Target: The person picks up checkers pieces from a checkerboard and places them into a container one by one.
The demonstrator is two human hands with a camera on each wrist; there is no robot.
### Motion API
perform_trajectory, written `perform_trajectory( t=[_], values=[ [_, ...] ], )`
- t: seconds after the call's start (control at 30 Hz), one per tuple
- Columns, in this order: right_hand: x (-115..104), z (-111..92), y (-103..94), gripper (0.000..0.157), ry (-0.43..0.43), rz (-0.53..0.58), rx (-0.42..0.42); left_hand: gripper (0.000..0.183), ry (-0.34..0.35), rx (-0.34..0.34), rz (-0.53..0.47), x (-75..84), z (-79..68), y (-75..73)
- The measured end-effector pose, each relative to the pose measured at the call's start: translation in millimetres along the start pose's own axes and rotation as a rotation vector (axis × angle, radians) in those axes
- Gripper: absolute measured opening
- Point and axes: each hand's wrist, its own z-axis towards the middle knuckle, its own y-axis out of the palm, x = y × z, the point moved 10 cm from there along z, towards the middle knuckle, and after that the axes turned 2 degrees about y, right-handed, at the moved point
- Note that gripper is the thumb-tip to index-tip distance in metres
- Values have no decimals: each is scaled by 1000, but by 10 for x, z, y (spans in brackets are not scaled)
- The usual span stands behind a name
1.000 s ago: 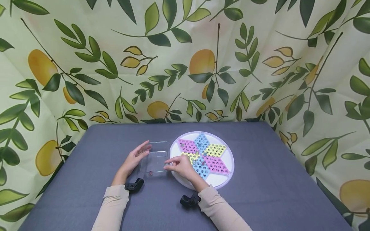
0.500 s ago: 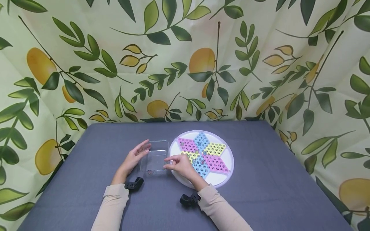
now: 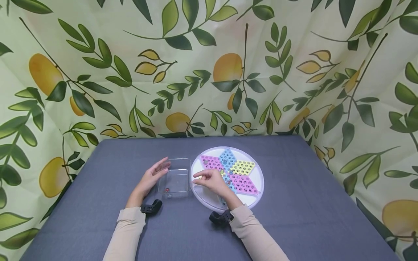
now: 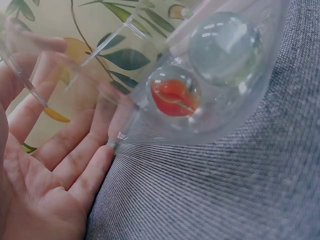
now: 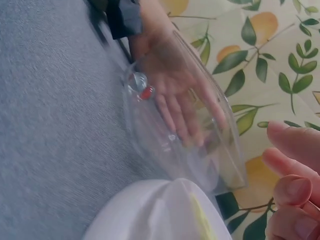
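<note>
In the head view a clear plastic box (image 3: 177, 181) stands on the table, with a red-swirled marble (image 4: 175, 97) and a larger-looking clear marble (image 4: 225, 48) in its near left corner. My left hand (image 3: 151, 179) touches the box's left side with fingers extended; the left wrist view shows its palm partly through the plastic. Over the left part of a round white Chinese checkers board (image 3: 202, 204) is my right hand (image 3: 213, 181), thumb and index finger apart. Nothing shows between the right fingers (image 5: 295, 190). That hand covers some of the board's holes and marbles.
Several marbles sit in the board's pink, yellow and blue star, a few around a greenish marble (image 3: 222, 171). The box's right wall is close to the board's left rim. A leaf-patterned cloth (image 3: 209, 72) hangs behind the grey-covered table (image 3: 294, 217).
My right hand has moved right, from the box's right edge to above the board. Two marbles now show in the box, where one showed before. My left hand stays put.
</note>
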Motion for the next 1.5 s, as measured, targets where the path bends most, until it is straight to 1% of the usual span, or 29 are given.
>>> perform_trajectory(
  t=[0.07,0.1,0.23,0.3,0.47,0.63,0.9,1.23,1.4,1.5],
  values=[
    [-103,-36,-54,24,-4,-4,7,56,3,0,-1,-2,3,6],
    [-103,-33,-74,24,2,-9,8,56,3,-1,-3,-10,8,11],
    [-49,-36,-173,25,37,-22,20,57,-4,-5,-10,-42,26,33],
    [65,-7,-216,26,48,-40,32,58,-9,-8,-8,-59,26,41],
    [69,-28,-349,24,56,-75,68,58,-6,-8,-12,-46,5,38],
    [97,-31,-475,22,87,-89,93,58,1,-7,-27,-27,-2,24],
    [224,-68,-684,23,141,-95,146,58,13,-1,-33,-18,-7,-6],
    [311,-124,-838,24,130,-98,142,60,17,-7,-37,-11,-6,7],
    [338,-147,-906,26,136,-122,142,60,7,-3,-30,-10,-7,7],
    [342,-152,-940,25,132,-157,147,59,5,-4,-13,-7,-12,13]
  ],
)
